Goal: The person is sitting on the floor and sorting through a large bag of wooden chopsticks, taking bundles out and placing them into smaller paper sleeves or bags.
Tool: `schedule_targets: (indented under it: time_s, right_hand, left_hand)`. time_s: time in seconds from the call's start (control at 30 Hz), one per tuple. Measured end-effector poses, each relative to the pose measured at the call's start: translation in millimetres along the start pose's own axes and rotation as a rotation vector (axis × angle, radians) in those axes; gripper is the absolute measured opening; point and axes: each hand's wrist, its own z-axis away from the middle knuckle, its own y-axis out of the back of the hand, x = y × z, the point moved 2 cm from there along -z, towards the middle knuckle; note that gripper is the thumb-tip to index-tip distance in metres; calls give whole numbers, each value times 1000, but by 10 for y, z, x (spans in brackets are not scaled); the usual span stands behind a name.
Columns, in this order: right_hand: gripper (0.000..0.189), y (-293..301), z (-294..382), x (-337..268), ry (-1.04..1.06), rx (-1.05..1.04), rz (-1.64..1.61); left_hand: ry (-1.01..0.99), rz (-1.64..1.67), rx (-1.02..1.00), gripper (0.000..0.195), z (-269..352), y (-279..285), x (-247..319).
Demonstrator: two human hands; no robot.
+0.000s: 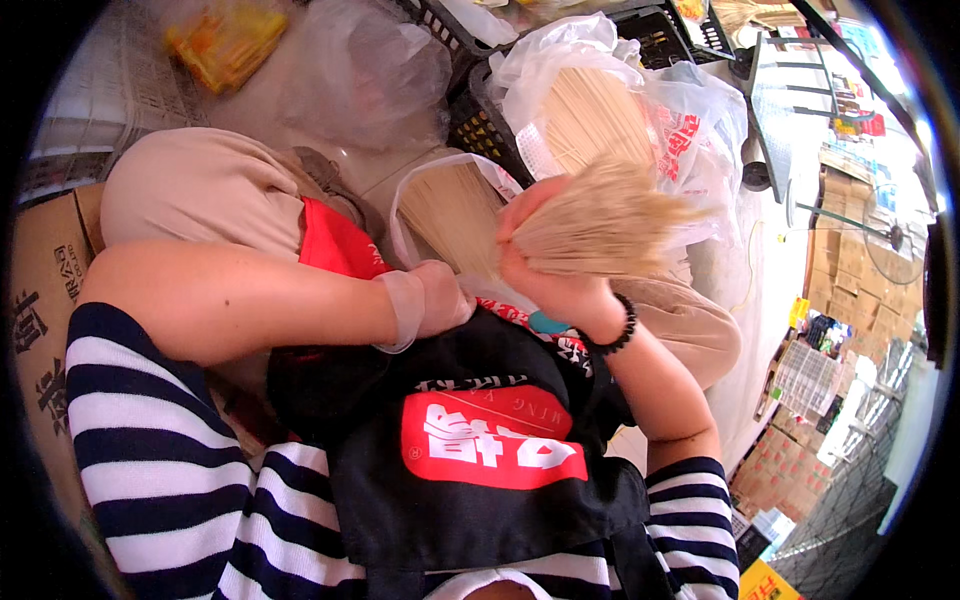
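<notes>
My right hand (551, 281), with a black coiled band at its wrist, is closed around a bundle of thin pale sticks (600, 217), their ends fanned out to the right. My left hand (442, 298), in a clear plastic glove, is a fist near the upper edge of my black apron (465, 360); whether it grips anything is hidden. Just beyond the hands, between my knees, an open white bag holds many thin sticks (450, 214). Farther out, another plastic bag (525, 75) stands open around more sticks (596, 112).
Black plastic crates (484, 124) stand behind the bags. Clear plastic wrapping (360, 67) and a yellow packet (225, 45) lie at the upper left. A cardboard box (49, 300) is at my left side. A metal cart (772, 120) and stacked cartons (862, 262) are at the right.
</notes>
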Motion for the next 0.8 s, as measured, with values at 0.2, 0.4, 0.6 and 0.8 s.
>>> schedule_targets:
  time_s: [0.2,0.4,0.6,0.8]
  right_hand:
    - [30,-282,252,712,-222,-22,-46]
    - [51,-362,317,1170,-300,-98,143]
    - [63,-593,450,1791,-508,-187,305]
    - [65,-770,237,2185,-700,-231,546]
  left_hand:
    - [33,-40,21,17,14,-29,60]
    - [60,-108,-74,18,-13,182,92]
    - [15,-206,46,14,-2,143,84]
    - [0,-183,72,15,-4,166,66]
